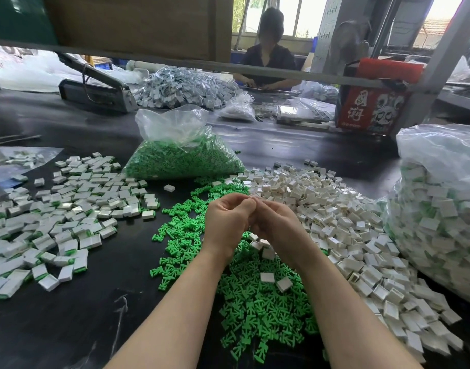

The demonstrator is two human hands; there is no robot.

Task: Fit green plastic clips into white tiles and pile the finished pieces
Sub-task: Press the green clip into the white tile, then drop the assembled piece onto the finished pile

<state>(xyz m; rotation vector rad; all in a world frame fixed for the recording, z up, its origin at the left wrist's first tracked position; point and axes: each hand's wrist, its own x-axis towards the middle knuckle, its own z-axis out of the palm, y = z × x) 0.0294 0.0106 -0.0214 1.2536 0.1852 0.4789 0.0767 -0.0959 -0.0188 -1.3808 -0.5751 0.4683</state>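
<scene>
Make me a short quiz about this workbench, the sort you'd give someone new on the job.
1. True or false: the loose green clips lie between the finished pieces and the empty white tiles.
2. Where is the clear bag of green clips? A) in the near left corner B) beyond the hands, towards the middle of the table C) on the red box
3. Fill in: the left hand and right hand meet above the pile of green ____.

Key
1. True: finished pieces lie on the left, empty tiles on the right.
2. B
3. clips; what the curled fingers hold is hidden.
</scene>
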